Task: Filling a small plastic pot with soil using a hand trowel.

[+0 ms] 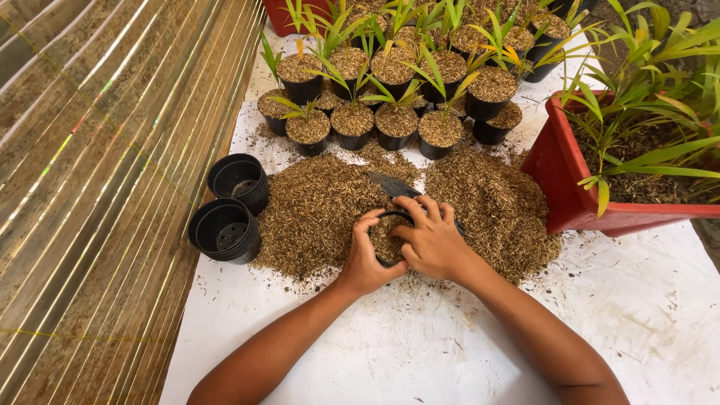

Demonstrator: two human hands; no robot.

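The person's left hand curls around the left side of a small black pot, fingers closed on its rim; the right hand lies over the pot's right side and top, fingers bent down onto it, so both hands grip the same pot; the pot sits in the front middle of a broad heap of brown husk mix, and what shows of its inside is filled with the same brown stuff. Just behind the right hand a dark trowel lies on the heap, its blade pointing to the upper left, its handle hidden under the fingers.

The heap is spread over a white sheet that covers the table; the sheet is dusted with loose bits near the heap. To the left of the heap, two stacks of empty black pots stand side by side at the sheet's edge, next to a slatted bamboo wall. Behind the heap a cluster of filled pots with green seedlings stands close together in rows. On the right, a red planter holds taller green plants, its corner just beside the heap.
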